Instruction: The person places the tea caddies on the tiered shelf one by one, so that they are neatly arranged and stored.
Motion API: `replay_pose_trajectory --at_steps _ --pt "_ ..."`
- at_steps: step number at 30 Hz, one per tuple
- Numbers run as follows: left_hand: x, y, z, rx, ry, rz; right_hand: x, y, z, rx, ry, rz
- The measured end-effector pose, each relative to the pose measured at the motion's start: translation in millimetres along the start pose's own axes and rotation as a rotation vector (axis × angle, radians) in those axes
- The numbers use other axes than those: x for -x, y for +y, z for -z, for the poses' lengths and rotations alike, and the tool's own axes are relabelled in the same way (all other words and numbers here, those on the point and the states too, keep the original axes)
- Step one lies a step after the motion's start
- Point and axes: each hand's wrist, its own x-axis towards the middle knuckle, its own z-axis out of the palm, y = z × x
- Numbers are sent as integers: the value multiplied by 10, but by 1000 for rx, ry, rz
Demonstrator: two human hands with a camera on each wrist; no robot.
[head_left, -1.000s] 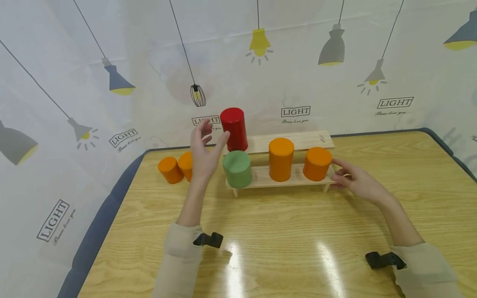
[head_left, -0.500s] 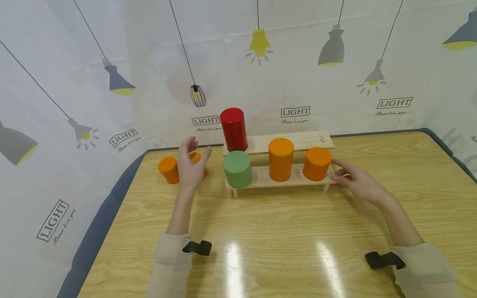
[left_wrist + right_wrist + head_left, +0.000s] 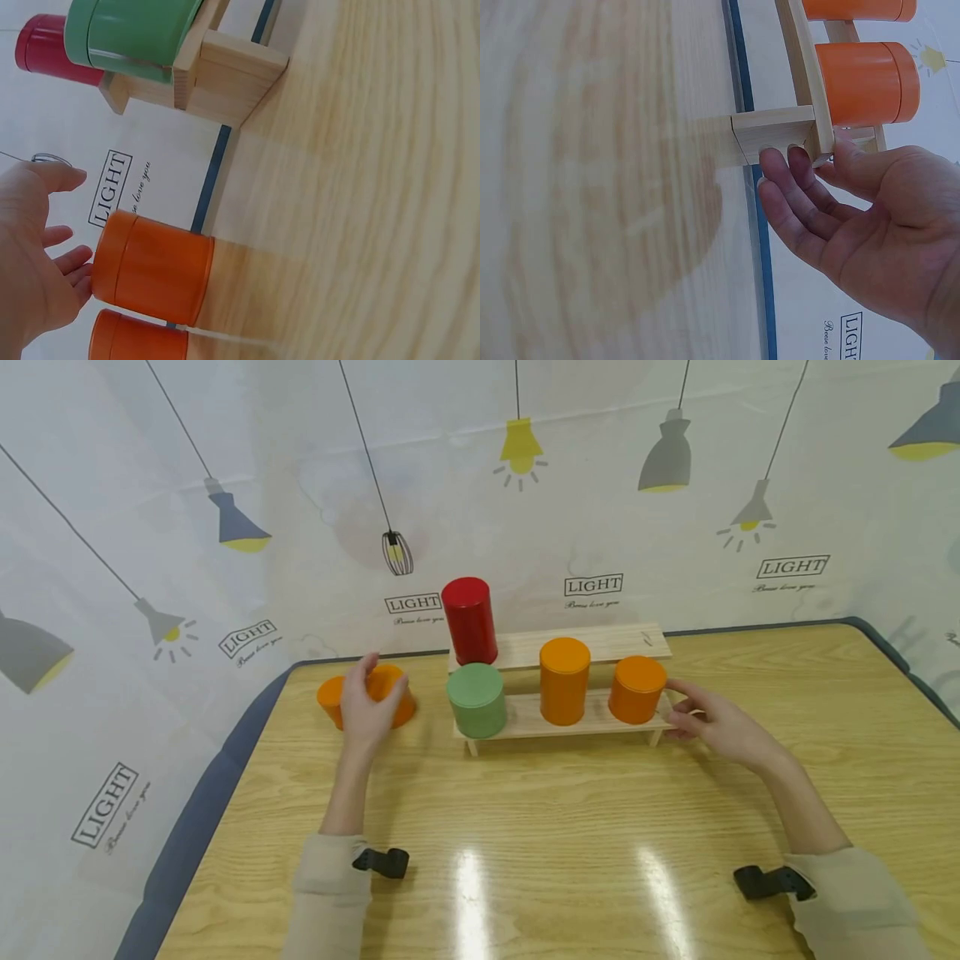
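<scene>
My left hand [image 3: 366, 710] hovers over two orange canisters at the left of the table, thumb and fingers spread. It partly hides the smaller left canister [image 3: 328, 695] and overlaps the wider right canister [image 3: 403, 706]. In the left wrist view, the fingertips are right at the lid of the nearer orange canister [image 3: 154, 266]. My right hand [image 3: 712, 722] pinches the right end of a two-tier wooden rack [image 3: 823, 124], thumb over the board and fingers curled below. A green canister [image 3: 477, 702], a tall orange canister [image 3: 565, 683] and a short orange canister [image 3: 637, 692] stand on its lower board.
A tall red canister [image 3: 470, 622] stands at the left of the rack's upper board [image 3: 577, 648]. The wooden table [image 3: 555, 827] has a dark blue edge and meets a wall covering [image 3: 315, 485] printed with lamps. A black strap device sits on each wrist.
My left hand has moved left and down from beside the red canister to the two orange canisters. The right hand stays at the rack's end.
</scene>
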Motion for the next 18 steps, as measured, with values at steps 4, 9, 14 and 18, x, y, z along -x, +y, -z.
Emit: replay_pose_trajectory --at_steps 4,9,14,18 --pt "-8 -59 27 -53 -19 15 -2 -1 -4 -3 -1 -1" --pt "-31 -92 49 -85 -52 39 -1 -10 -5 -2 2 -5" --pt "-57 -116 53 -122 -92 70 -4 -6 -2 -2 0 -3" --pt "-72 -124 55 -163 -132 99 -4 -2 0 0 1 -4"
